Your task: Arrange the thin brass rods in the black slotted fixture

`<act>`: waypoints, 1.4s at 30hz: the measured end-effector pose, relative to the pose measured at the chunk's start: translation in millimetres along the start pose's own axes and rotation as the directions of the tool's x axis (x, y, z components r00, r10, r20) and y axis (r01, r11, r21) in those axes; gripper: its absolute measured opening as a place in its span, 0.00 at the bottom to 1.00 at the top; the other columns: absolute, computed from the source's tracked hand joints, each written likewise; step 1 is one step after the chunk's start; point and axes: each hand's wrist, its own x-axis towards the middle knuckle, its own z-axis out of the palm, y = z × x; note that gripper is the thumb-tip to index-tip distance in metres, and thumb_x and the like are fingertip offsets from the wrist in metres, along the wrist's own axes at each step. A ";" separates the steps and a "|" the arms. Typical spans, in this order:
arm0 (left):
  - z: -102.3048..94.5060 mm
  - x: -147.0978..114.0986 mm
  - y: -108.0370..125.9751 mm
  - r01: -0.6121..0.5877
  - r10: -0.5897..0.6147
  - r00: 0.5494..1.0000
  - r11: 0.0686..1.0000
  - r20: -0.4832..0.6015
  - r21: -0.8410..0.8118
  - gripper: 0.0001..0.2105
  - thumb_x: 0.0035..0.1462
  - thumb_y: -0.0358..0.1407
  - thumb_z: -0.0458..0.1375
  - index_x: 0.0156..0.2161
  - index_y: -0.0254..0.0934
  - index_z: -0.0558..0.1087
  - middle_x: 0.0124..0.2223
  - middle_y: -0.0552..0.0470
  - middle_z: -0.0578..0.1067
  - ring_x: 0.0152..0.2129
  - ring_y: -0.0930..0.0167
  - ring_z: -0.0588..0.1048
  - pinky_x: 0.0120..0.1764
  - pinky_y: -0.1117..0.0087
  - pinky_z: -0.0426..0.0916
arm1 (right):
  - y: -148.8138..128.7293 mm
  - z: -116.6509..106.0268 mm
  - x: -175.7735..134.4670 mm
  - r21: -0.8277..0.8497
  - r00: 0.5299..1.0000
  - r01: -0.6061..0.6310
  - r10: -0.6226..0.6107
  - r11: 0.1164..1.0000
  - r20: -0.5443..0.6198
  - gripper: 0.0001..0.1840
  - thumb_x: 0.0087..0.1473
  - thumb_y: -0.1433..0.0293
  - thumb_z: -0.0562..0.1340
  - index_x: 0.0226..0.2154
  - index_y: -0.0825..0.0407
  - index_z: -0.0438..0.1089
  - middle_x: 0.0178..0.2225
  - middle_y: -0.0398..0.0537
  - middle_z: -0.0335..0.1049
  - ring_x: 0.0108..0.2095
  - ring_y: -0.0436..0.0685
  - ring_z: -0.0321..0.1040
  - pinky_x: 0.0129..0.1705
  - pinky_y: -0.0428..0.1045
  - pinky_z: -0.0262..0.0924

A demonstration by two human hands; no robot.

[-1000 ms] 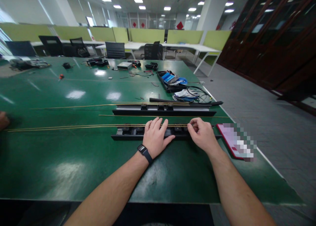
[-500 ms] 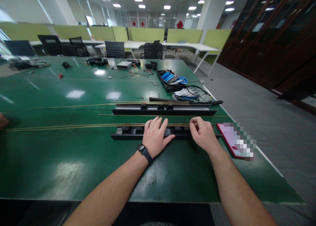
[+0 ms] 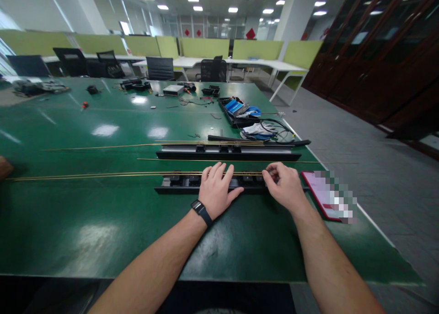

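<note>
My left hand [image 3: 217,191] lies flat with fingers spread across a dark channel-shaped rail [image 3: 174,190] and the thin brass-coloured rods [image 3: 113,175] running along it. At the right part of the same rail, my right hand [image 3: 284,185] is closed, thumb and fingers pinched around the right end of the rods; the exact grip is partly hidden. Small black blocks [image 3: 247,178] sit inside the rail. Behind it a second black rail [image 3: 226,156] lies parallel, with more gold rods [image 3: 192,143] along its far side. A single thin rod [image 3: 178,159] lies between the two rails.
Another person's hand [image 3: 4,168] shows at the left edge, near the rods' far end. A red-edged tablet-like object [image 3: 318,192] lies right of my right hand. Farther back are a black tray [image 3: 228,115] with blue items, gloves [image 3: 259,130] and black cables [image 3: 284,128].
My right hand has shifted very slightly, its fingers a little more curled at the rods' end. The left hand stays in place on the rail.
</note>
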 end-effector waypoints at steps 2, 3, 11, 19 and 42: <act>-0.3 0.3 0.4 0.000 0.000 1.000 1.000 0.002 0.001 0.30 0.65 0.55 0.57 0.65 0.38 0.69 0.64 0.38 0.73 0.65 0.56 0.66 0.65 0.51 0.58 | -0.3 1.9 -0.4 0.004 1.000 0.020 -0.020 1.000 -0.004 0.10 0.62 0.59 0.60 0.37 0.48 0.68 0.29 0.44 0.74 0.32 0.57 0.72 0.46 0.56 0.60; -0.6 0.5 0.6 -0.002 0.002 1.000 1.000 0.002 0.001 0.31 0.65 0.55 0.58 0.65 0.38 0.69 0.64 0.38 0.73 0.65 0.56 0.66 0.65 0.51 0.58 | -0.4 2.8 -0.5 0.003 1.000 0.028 -0.028 1.000 -0.004 0.09 0.63 0.60 0.60 0.37 0.48 0.68 0.30 0.44 0.75 0.32 0.57 0.72 0.47 0.56 0.59; -0.8 1.1 0.7 -0.005 0.005 1.000 1.000 0.002 0.005 0.30 0.65 0.54 0.58 0.65 0.38 0.69 0.64 0.38 0.73 0.64 0.56 0.66 0.65 0.51 0.57 | -4.0 3.6 0.5 0.060 1.000 -0.015 0.013 0.998 0.024 0.08 0.63 0.61 0.58 0.37 0.48 0.67 0.27 0.43 0.72 0.31 0.57 0.70 0.42 0.54 0.59; -0.9 1.2 0.2 -0.008 0.008 1.000 1.000 0.007 0.006 0.30 0.65 0.54 0.58 0.65 0.38 0.69 0.64 0.39 0.73 0.64 0.56 0.67 0.64 0.52 0.59 | 0.3 0.0 0.8 0.013 0.999 -0.052 0.052 0.999 -0.007 0.08 0.60 0.62 0.59 0.34 0.49 0.68 0.22 0.41 0.68 0.26 0.54 0.65 0.37 0.52 0.56; -0.5 0.7 -0.6 -0.018 0.018 1.000 1.000 0.005 0.010 0.30 0.65 0.55 0.57 0.65 0.37 0.69 0.64 0.39 0.73 0.64 0.56 0.66 0.65 0.51 0.58 | -1.7 -0.5 0.9 -0.001 1.000 -0.026 0.026 1.000 -0.009 0.09 0.61 0.62 0.58 0.32 0.48 0.68 0.24 0.43 0.70 0.26 0.55 0.66 0.36 0.52 0.56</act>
